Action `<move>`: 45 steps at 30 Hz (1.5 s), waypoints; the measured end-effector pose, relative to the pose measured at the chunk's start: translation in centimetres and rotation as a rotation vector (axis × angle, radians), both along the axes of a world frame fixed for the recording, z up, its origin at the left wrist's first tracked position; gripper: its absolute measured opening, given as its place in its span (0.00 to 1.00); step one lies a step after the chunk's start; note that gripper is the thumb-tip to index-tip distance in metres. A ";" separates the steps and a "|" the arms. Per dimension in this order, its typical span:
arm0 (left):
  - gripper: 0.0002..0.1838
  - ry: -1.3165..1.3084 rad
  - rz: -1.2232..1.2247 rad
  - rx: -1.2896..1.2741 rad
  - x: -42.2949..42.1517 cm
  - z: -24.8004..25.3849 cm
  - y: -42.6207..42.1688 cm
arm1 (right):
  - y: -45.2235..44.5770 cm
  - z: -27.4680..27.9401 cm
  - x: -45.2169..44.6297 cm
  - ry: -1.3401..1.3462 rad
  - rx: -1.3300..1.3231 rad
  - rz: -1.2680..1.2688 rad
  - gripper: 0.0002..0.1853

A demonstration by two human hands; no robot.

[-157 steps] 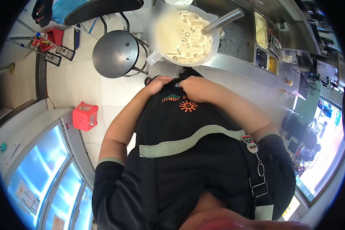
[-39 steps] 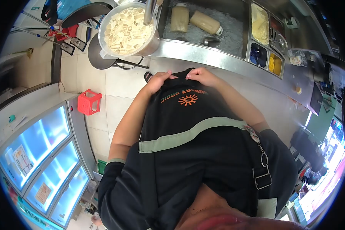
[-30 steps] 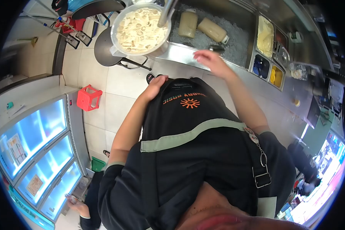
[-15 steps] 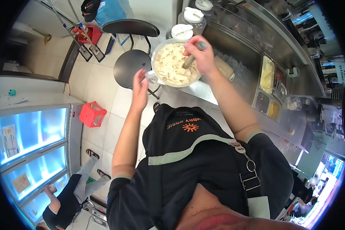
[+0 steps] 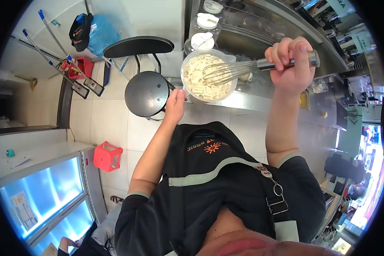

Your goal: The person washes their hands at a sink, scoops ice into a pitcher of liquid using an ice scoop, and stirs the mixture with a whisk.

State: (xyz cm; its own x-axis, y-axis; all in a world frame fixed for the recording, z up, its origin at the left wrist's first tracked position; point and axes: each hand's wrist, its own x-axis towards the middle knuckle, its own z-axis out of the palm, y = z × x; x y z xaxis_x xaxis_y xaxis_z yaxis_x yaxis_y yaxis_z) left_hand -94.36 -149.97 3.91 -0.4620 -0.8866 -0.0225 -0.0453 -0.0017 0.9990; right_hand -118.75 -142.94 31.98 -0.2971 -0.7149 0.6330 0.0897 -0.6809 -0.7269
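My right hand [image 5: 292,62] is closed around the metal handle of a balloon whisk [image 5: 232,71], lifted to the right of a translucent plastic jug [image 5: 234,87]. The whisk lies nearly level, its wire loops over the jug's opening; I cannot tell whether they touch the contents. Pale cream-coloured liquid with chunky pieces [image 5: 200,81] fills the jug. At the jug's lower left, my left hand [image 5: 176,104] is closed on its handle, which the fingers mostly hide.
Several lidded clear containers [image 5: 208,21] line the counter behind the jug. A black chair [image 5: 146,94] stands at the left, with a red stool [image 5: 108,156] on the floor nearer me. Lit glass-door fridges [image 5: 47,192] and part of another person [image 5: 89,241] are at lower left.
My right hand has moved right and up, drawing the whisk out so its wires show. My left hand has closed on the jug's handle. The view has shifted; the other person is less visible.
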 end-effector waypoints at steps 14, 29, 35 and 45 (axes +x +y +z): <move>0.33 -0.210 -0.120 -0.564 0.9 7.8 -3.4 | -0.1 0.5 4.9 0.039 0.026 0.030 0.13; 0.27 -0.929 -0.379 -1.042 4.2 12.9 -3.5 | 5.0 -3.3 1.9 -0.122 0.007 0.011 0.14; 0.45 0.314 -0.228 0.232 3.0 13.3 1.1 | 5.1 -4.4 1.3 -0.162 -0.007 -0.029 0.14; 0.60 0.781 -0.332 0.441 6.7 17.1 8.0 | 4.4 -5.3 0.2 -0.234 -0.125 -0.040 0.14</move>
State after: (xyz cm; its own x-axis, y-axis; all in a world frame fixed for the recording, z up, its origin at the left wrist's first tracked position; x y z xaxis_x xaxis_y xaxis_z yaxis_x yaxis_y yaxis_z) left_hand -87.67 -141.94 20.97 -0.7143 -0.6930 0.0976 0.5678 -0.4923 0.6597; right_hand -118.57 -138.59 26.68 -0.4726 -0.6199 0.6263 0.2163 -0.7706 -0.5995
